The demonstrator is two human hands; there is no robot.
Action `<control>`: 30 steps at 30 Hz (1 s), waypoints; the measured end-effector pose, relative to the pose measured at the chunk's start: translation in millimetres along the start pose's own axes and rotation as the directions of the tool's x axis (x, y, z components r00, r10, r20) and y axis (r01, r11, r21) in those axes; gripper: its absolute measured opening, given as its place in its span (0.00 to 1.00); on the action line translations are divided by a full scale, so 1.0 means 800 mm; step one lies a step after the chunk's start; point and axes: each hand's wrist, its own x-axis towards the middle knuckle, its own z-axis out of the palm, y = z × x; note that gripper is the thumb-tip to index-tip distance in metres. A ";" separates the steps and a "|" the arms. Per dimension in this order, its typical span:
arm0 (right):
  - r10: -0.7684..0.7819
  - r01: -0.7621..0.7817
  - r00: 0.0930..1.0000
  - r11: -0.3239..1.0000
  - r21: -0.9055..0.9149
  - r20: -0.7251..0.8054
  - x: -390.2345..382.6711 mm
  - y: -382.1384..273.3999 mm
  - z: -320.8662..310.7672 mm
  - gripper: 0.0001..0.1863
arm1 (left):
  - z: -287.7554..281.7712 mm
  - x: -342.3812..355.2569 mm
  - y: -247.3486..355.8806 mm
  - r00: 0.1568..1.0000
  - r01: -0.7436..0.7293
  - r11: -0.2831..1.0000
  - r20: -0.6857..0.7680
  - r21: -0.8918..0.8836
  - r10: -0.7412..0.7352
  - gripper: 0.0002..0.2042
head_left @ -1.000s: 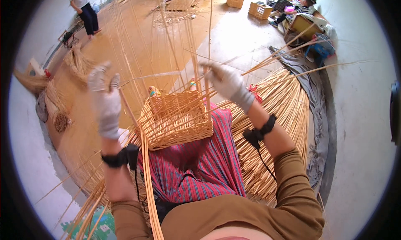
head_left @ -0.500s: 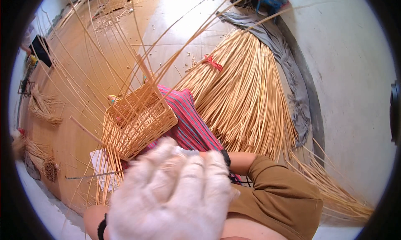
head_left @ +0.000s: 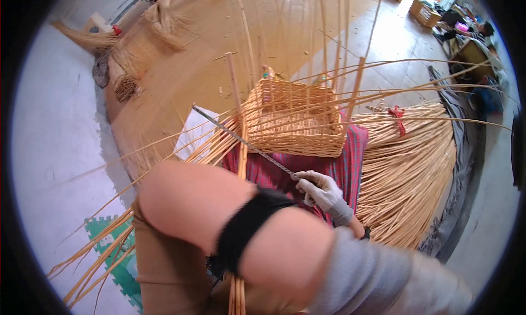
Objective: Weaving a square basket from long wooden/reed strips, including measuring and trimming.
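A half-woven wicker basket (head_left: pixel 296 120) rests on a red-and-blue striped cloth (head_left: pixel 274 175), with long stakes rising from its rim. My right hand (head_left: pixel 323 194), in a whitish glove, is below the basket's front edge. Its fingers are closed on the near end of a thin grey metal ruler (head_left: pixel 241 139), which slants up to the left across the wicker rods. Close to the camera, my bare left forearm with a black band crosses toward the lower right. My left hand (head_left: pixel 438 285), gloved and smeared by motion, is there with its fingers not readable.
A big bundle of wicker rods (head_left: pixel 405 172) tied in red lies to the right on grey cloth. Smaller bundles (head_left: pixel 126 76) lie at the far left. Loose rods (head_left: pixel 104 238) stick out above a green mat (head_left: pixel 120 260). A person (head_left: pixel 482 32) sits far right near baskets.
My left hand has swung from the middle foreground to the lower right. The view has turned left, so basket and rod bundle appear farther right. My right hand, hidden before, now shows holding the ruler.
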 end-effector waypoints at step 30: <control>-0.655 0.610 0.730 0.753 -0.246 -0.196 -0.017 -0.087 -0.146 0.20 | -0.234 -0.179 -0.142 0.030 -0.135 0.525 -0.526 0.840 0.850 0.10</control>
